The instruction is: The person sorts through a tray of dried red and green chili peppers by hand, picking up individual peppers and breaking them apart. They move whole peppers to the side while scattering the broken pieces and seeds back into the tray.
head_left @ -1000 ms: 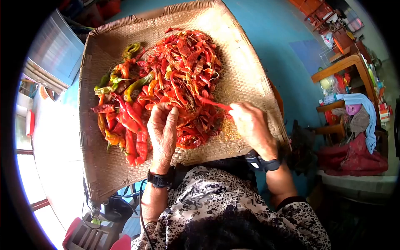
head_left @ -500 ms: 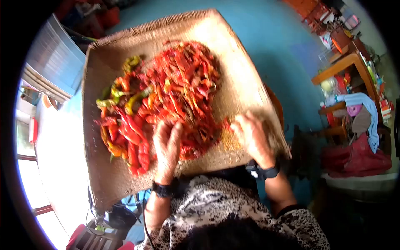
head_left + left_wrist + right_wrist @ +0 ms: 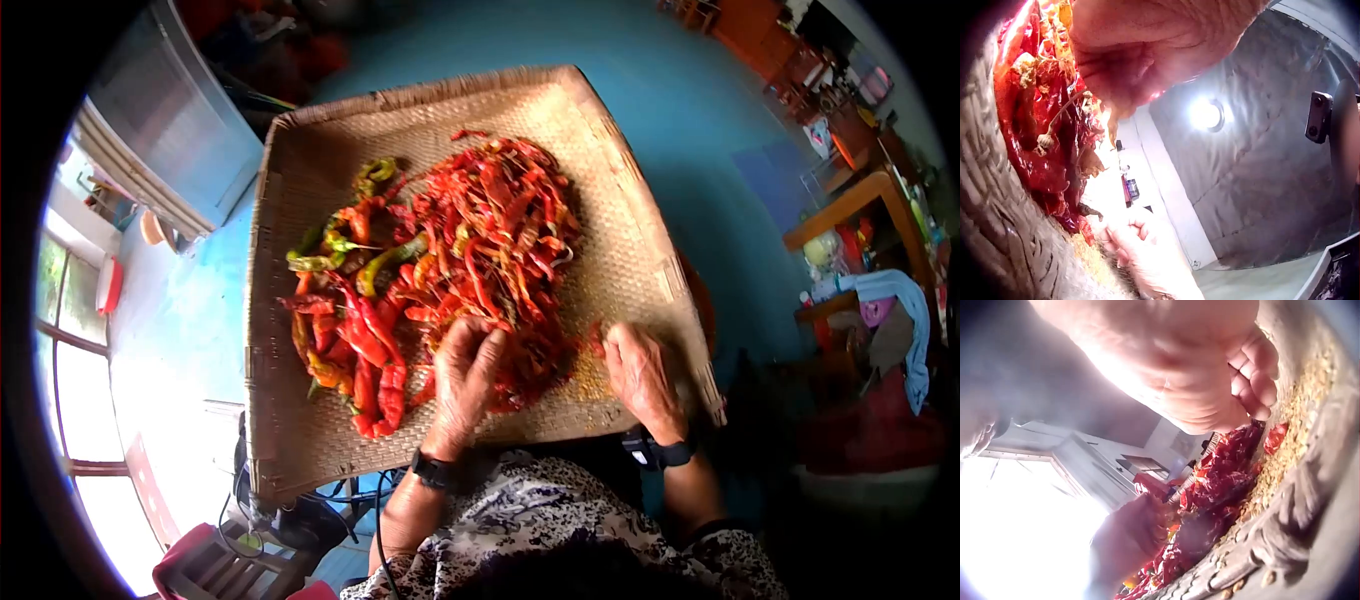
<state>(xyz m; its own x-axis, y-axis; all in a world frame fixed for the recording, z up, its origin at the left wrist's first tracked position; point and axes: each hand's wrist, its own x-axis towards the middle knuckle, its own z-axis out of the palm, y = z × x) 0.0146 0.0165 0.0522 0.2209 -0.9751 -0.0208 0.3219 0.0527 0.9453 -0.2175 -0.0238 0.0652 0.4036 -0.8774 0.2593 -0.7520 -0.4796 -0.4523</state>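
Closest in there's a black-and-white patterned top (image 3: pixel 520 515), then a dark band on each wrist. The left hand (image 3: pixel 465 385) is pinching a bit of red chilli (image 3: pixel 499 325) between thumb and fingers, just over the near edge of the heap. Right hand (image 3: pixel 645 378) has its fingers curled in with a red scrap (image 3: pixel 597 338) right by the tips, can't tell if it's gripped. Loose yellow seeds (image 3: pixel 590 384) lie between that hand and the heap. The big heap of wrinkly red chillies (image 3: pixel 510 225) fills the middle of a woven tray (image 3: pixel 635 230), with plumper red peppers (image 3: pixel 368 345) to the left and some greenish ones (image 3: pixel 390 263) beyond those. Farther off is blue floor (image 3: pixel 670 120).
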